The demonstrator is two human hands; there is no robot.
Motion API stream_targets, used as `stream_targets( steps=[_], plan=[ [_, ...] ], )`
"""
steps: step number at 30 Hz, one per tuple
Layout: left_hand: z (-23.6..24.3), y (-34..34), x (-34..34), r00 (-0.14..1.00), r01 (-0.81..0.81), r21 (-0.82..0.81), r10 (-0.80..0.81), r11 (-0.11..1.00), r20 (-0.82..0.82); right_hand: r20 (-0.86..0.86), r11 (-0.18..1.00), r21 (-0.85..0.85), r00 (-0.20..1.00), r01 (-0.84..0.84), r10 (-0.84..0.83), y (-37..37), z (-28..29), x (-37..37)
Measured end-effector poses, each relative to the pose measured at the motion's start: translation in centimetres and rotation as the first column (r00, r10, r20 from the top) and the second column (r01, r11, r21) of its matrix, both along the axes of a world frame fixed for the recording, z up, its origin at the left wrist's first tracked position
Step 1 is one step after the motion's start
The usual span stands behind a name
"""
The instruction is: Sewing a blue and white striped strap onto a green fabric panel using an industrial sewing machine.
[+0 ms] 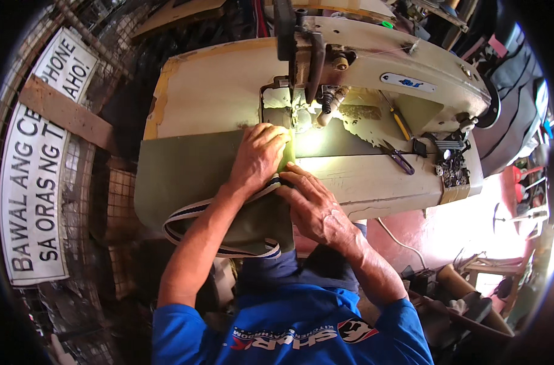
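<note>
A large olive-green fabric piece (188, 161) lies over the left part of the sewing machine table and hangs off its front edge. My left hand (260, 157) presses on it close to the needle area, fingers bent and together at the fabric's right edge. Just nearer to me, my right hand (319, 207) grips that edge between thumb and fingers. A white strap with dark stripes (191, 210) loops under my left forearm and runs up between my hands. The sewing machine (374, 55) stands over the work, its lamp lighting the spot beside the needle.
Right of the needle lie a yellow-handled screwdriver (402, 124) and dark-handled snips (400, 159). Several small metal parts (453, 170) sit at the table's right end. A wire mesh wall with a white sign (33, 201) stands at left. Clutter covers the lower right floor.
</note>
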State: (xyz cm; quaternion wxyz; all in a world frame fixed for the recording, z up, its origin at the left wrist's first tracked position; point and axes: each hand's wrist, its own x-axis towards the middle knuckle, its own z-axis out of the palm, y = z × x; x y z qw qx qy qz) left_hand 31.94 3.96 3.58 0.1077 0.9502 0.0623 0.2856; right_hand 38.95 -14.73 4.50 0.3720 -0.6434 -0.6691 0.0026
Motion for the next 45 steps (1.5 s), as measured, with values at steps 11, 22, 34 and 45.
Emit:
stream_targets(
  steps=[11,22,34,45],
  plan=[
    [1.1,1.9,0.6,0.984,0.148,-0.057,-0.153,0.987,-0.089,0.128,0.987,-0.140,0.990,0.078,-0.060,3.6,-0.1,6.5],
    [1.0,3.8,1.7,0.969,0.178,0.040,-0.168,0.983,-0.182,0.098,0.987,-0.128,0.991,0.099,-0.086,4.2,-0.3,6.8],
    [0.8,3.5,1.5,0.991,0.023,0.142,-0.003,0.990,-0.136,0.069,0.981,-0.168,0.994,0.097,-0.086,4.0,-0.1,6.8],
    [0.9,3.2,5.0,0.999,-0.046,-0.736,0.016,0.676,-0.047,0.057,0.970,-0.216,0.994,0.107,-0.097,3.8,0.1,6.5]
  ],
)
